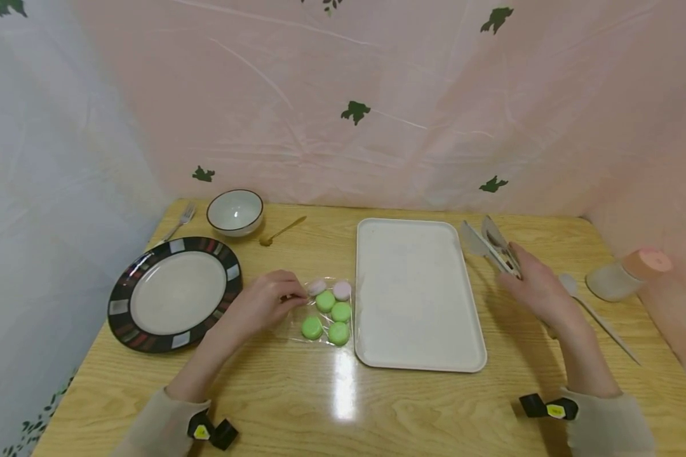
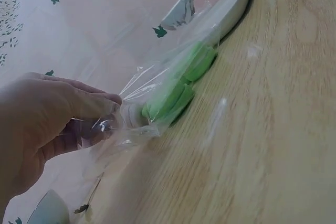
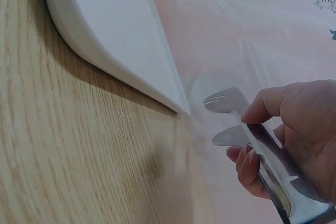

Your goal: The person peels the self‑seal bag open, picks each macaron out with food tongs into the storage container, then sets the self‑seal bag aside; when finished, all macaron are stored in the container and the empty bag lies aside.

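Observation:
My left hand (image 1: 269,299) pinches the edge of a clear plastic bag (image 2: 134,98) between thumb and fingers. Inside the bag lie several green macarons (image 1: 338,333) and two pale pink ones (image 1: 342,291), flat on the table. To the right of the bag, almost against it, is a white rectangular tray (image 1: 417,295). Beyond the tray's right side my right hand (image 1: 537,289) grips metal serving tongs (image 3: 273,156), held above the table. The tongs' two ends stand apart, with nothing between them, and point away from me.
On the left are a dark-rimmed plate (image 1: 117,308), a fork (image 1: 180,220), a bowl (image 1: 235,212) and a small golden spoon (image 1: 280,232). At the right lie a long-handled spoon (image 1: 603,320) and a pink-lidded jar (image 1: 612,282). A curtain (image 1: 297,127) hangs behind the wooden table (image 1: 297,393).

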Demonstrator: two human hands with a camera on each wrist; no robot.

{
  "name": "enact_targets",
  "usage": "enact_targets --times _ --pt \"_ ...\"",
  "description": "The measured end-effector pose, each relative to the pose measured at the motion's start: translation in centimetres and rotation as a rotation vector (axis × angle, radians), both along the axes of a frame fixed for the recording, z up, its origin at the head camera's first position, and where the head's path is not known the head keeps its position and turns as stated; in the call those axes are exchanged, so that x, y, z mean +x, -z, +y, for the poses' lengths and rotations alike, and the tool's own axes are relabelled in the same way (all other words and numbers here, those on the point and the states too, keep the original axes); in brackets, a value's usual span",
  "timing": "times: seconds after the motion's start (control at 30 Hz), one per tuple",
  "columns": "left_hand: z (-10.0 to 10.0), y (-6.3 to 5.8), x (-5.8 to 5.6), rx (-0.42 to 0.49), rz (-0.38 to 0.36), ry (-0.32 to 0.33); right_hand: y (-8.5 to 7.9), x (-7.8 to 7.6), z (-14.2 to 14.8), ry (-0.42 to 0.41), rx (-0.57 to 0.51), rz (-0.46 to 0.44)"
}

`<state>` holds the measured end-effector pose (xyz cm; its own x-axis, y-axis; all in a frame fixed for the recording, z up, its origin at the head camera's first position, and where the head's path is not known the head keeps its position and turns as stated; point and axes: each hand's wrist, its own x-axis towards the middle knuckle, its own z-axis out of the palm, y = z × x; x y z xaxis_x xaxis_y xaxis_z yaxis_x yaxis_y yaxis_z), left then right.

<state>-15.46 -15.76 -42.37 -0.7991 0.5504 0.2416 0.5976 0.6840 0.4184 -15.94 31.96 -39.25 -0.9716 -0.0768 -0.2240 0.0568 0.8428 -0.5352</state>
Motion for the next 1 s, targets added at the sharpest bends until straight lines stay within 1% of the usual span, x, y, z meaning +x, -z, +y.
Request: enact_targets --times 0.17,0.23,0.4,0.47,0.53,0.63,0.8,0.9,1.0 --pt "-0.3 0.1 0.0 0.039 0.002 -0.003 -0.2 0.0 -0.3 -0.001 0.013 0.086" --pt "-0.4 0.2 -0.1 0.058 -0.005 -0.005 -0.4 0.0 -0.5 0.008 0.010 0.105" --pt "-0.6 0.1 -0.2 0.127 -0.063 -0.005 -0.7 0.3 -1.1 0.036 0.012 0.152" --pt "-0.7 0.1 -0.2 0.153 -0.094 -0.007 -0.8 0.4 -1.5 0.029 0.031 0.196" --pt "-0.7 0.1 -0.3 0.175 -0.118 -0.009 -0.7 0.6 -2.0 0.010 0.043 0.245" --pt "-0.8 0.0 -0.3 0.200 -0.135 -0.018 -0.4 0.7 -2.8 -0.035 0.059 0.291" --pt "-1.2 -0.1 -0.5 0.211 -0.108 -0.039 -0.2 1.0 -4.3 -0.104 0.065 0.316" --pt "-1.4 -0.2 -0.6 0.218 -0.086 -0.053 -0.3 1.2 -5.2 -0.163 0.071 0.340" --pt "-1.6 -0.2 -0.8 0.226 -0.079 -0.058 -0.6 1.4 -6.1 -0.230 0.087 0.345"
